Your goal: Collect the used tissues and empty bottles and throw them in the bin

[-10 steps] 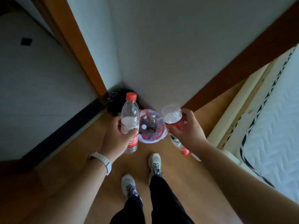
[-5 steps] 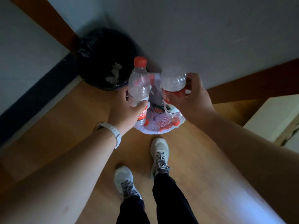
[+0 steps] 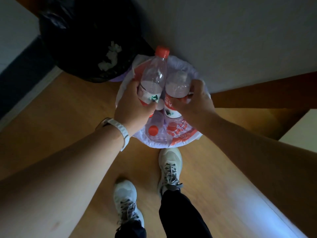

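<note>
1. My left grip point(image 3: 132, 107) is curled round the label band of a clear capped bottle point(image 3: 154, 74). The bottle is tilted, and its red cap points away toward the wall point(image 3: 223, 40).
2. My right grip point(image 3: 193, 100) is wrapped round a second bottle point(image 3: 178, 83), whose base faces the camera and whose neck points down.
3. The two bottles hang side by side above the mouth of the white-lined bin point(image 3: 185, 140). I cannot tell whether they touch. The bin stands at the far edge of the floor point(image 3: 68, 109), against the wall.
4. Discarded bottles point(image 3: 153, 130) with red caps already lie inside that bin.
5. A black bin point(image 3: 82, 40) stands just beside it, toward the far left corner of the floor, with crumpled tissues point(image 3: 111, 55) inside.
6. I judge this to be the drop step for the bottles. The tissues seem to be dealt with, so the task looks near its end.
7. Next I would uncurl both grips and let the bottles fall in.
8. The capped bottle reaches over the far rim, so I would draw it back or tip it neck-down first. Otherwise it may catch the rim and roll onto the floor.
</note>
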The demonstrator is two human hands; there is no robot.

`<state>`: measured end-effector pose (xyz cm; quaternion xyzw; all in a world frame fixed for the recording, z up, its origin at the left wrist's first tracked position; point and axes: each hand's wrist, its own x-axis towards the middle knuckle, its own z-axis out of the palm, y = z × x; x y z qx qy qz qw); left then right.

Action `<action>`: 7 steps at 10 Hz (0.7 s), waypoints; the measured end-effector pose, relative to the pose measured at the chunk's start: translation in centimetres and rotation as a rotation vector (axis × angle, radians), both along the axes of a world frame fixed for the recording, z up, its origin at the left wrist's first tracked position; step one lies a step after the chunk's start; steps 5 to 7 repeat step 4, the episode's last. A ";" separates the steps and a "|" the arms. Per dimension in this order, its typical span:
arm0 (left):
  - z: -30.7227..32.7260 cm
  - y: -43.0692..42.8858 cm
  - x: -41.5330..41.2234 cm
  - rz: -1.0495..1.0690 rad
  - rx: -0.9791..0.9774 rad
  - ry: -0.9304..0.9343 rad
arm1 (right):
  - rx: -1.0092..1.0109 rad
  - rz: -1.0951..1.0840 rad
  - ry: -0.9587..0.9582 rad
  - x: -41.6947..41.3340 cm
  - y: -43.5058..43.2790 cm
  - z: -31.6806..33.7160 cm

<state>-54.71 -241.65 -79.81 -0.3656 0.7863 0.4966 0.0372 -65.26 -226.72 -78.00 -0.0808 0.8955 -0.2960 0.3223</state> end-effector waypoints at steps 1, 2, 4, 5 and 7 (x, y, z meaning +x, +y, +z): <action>2.0 -0.6 0.6 -0.092 -0.038 -0.005 | 0.029 0.096 0.047 0.3 0.7 2.0; 5.9 -0.9 1.7 -0.279 -0.172 -0.014 | 0.052 0.189 0.083 0.2 1.4 5.2; 15.8 -2.9 3.6 -0.532 -0.415 0.102 | 0.096 0.415 0.249 0.7 1.4 14.6; 15.8 -2.9 3.6 -0.532 -0.415 0.102 | 0.096 0.415 0.249 0.7 1.4 14.6; 15.8 -2.9 3.6 -0.532 -0.415 0.102 | 0.096 0.415 0.249 0.7 1.4 14.6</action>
